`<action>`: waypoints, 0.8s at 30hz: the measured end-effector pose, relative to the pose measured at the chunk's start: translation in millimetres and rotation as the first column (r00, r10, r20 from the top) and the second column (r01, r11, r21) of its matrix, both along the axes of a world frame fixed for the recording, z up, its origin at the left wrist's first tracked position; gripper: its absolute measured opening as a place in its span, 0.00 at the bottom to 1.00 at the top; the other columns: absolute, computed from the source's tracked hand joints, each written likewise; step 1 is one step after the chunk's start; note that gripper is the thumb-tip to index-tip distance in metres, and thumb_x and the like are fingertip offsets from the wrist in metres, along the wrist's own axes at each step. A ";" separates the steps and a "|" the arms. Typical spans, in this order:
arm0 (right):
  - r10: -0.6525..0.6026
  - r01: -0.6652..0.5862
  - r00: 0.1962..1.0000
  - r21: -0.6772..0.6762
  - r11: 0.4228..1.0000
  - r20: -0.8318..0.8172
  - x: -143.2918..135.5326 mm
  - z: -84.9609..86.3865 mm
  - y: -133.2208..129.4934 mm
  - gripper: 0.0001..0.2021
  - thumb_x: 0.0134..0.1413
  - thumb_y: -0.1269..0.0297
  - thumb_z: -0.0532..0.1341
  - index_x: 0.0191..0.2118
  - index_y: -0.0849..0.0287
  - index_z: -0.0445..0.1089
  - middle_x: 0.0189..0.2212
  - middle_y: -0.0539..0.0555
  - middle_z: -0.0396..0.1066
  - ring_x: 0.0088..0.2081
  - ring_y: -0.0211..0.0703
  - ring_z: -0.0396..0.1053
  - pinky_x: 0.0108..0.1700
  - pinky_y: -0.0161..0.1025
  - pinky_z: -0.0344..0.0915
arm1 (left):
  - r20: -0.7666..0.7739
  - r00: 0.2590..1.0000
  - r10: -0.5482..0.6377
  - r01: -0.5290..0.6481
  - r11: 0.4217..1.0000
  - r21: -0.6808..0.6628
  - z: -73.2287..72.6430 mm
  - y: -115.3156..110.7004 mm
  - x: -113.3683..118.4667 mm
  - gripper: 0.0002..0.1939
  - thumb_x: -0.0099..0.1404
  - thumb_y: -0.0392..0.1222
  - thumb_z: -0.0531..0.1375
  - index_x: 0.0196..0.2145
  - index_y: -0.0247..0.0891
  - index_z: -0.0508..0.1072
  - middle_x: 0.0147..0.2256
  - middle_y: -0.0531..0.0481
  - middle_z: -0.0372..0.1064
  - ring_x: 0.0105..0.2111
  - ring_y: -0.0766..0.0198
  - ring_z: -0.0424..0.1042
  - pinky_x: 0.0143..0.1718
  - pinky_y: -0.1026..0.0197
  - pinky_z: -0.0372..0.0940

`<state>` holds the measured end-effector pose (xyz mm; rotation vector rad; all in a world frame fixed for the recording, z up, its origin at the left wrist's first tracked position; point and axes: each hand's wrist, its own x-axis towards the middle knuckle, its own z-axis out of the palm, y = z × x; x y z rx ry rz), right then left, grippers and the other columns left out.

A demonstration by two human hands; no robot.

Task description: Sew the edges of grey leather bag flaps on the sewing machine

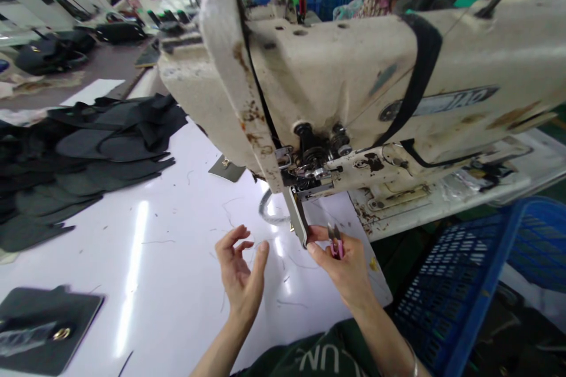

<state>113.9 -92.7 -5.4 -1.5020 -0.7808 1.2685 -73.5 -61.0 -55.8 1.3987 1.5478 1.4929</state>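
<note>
My right hand [347, 268] pinches the near end of a dark grey panel [297, 218], whose far end runs up under the head of the sewing machine [309, 70]. Tucked in the same hand are small thread snips [337, 246] with pink handles, blades pointing away from me. My left hand [242, 274] hovers over the white table, fingers curved and apart, holding nothing. A grey looped strip [266, 210] lies beside the panel near the needle area. Behind the machine head, a second dark piece with a gold fitting [227, 168] rests on the table.
Dark cut pieces [101, 141] are heaped at the left of the white table [177, 259]. A dark panel with a gold clasp [48, 330] lies at the lower left. A blue basket [460, 306] stands at the right. Loose threads are scattered about. A person sits beyond the machine.
</note>
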 end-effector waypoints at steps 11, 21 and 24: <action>0.113 -0.149 0.950 0.106 0.983 0.290 -0.1 -1.0 -2.1 0.13 0.56 0.55 0.65 0.42 0.57 0.79 0.20 0.44 0.61 0.20 0.31 0.47 0.23 0.32 0.48 | -0.509 0.779 -0.366 0.514 0.838 0.184 28.8 1.1 22.2 0.24 0.60 0.28 0.65 0.54 0.39 0.69 0.48 0.41 0.70 0.50 0.54 0.69 0.50 0.49 0.68; 0.169 -0.229 0.946 0.205 0.951 0.275 6.1 -3.8 0.8 0.13 0.64 0.58 0.60 0.33 0.61 0.74 0.23 0.45 0.59 0.26 0.33 0.53 0.29 0.32 0.52 | -0.499 0.776 -0.386 0.536 0.820 0.201 27.3 -0.7 22.0 0.26 0.59 0.25 0.65 0.55 0.36 0.70 0.50 0.41 0.70 0.50 0.56 0.71 0.51 0.54 0.70; 0.183 -0.252 0.937 0.215 0.943 0.297 7.8 -2.1 1.7 0.14 0.65 0.59 0.58 0.31 0.61 0.71 0.22 0.45 0.55 0.26 0.33 0.52 0.29 0.32 0.50 | -0.542 0.755 -0.368 0.548 0.808 0.215 26.0 -0.1 19.3 0.27 0.59 0.24 0.65 0.56 0.35 0.70 0.50 0.40 0.71 0.50 0.58 0.72 0.51 0.56 0.70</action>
